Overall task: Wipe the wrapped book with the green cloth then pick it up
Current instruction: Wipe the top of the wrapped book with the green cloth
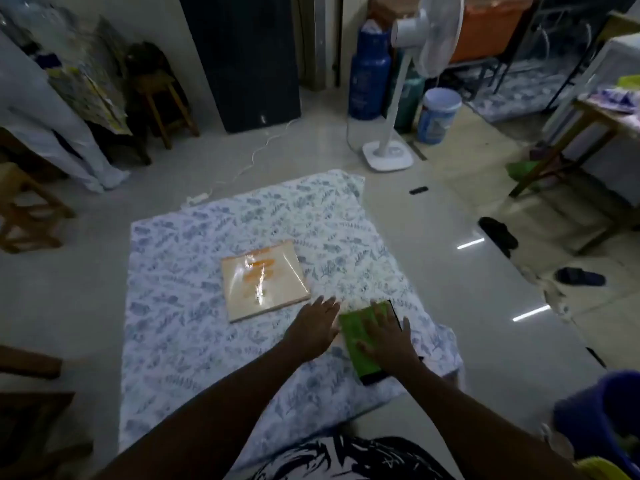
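The wrapped book (265, 280), cream with orange marks under shiny plastic, lies flat on a blue-and-white leaf-print sheet (194, 271) spread on the floor. The green cloth (360, 336) lies to its right, on top of a dark flat object whose black edge shows around it. My right hand (389, 336) rests flat on the cloth, fingers spread. My left hand (313, 325) lies palm down on the sheet, between the book's near right corner and the cloth, holding nothing. Neither hand touches the book.
A white standing fan (391, 147) stands beyond the sheet's far right corner, with a white cable (242, 171) trailing on the floor. Dark slippers (498, 233) lie on the shiny tiles at right. Wooden stools (166, 105) stand at left. A blue bucket (602, 410) sits near right.
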{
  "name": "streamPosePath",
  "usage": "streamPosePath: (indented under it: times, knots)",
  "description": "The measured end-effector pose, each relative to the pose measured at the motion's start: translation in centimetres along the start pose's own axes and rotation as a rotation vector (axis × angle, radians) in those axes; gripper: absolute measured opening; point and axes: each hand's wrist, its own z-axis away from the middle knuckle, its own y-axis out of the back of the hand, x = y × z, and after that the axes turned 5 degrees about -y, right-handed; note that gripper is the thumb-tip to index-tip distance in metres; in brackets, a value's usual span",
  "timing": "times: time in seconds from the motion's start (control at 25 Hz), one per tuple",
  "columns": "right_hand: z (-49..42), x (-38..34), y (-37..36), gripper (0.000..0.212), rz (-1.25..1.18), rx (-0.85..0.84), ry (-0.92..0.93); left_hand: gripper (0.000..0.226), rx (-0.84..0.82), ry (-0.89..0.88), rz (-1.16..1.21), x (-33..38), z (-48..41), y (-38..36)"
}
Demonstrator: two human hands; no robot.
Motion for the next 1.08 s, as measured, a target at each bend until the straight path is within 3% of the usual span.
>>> streamPosePath:
  times: [0.2, 0.44, 0.6, 0.8, 1.08]
  knots:
    - [0.5, 0.4, -1.8, 0.074, 0.054, 0.035, 0.033, 0.061, -0.051, 0.066, 0.044, 0.8, 1.1, -3.2]
    - [-0.9, -0.6, -2.1, 0.037, -0.033, 0.231, 0.115, 0.061, -0.046, 0.117, 0.064, 0.0, 1.4, -4.1]
    - [-2.4, -1.0, -1.7, 0.03, -0.066, 0.352, 0.214, 0.06, -0.008, 0.175, 0.115, -1.4, 1.9, -3.8]
    - [-5.2, -6.6, -0.2, 0.029, -0.354, 0.439, 0.253, 0.059, 0.061, 0.291, 0.126, -4.9, 3.5, -2.4]
    - [-11.0, -15.1, 2.2, 0.028, -0.405, 0.414, 0.336, 0.063, 0.129, 0.517, 0.159, -12.2, 6.8, 0.3]
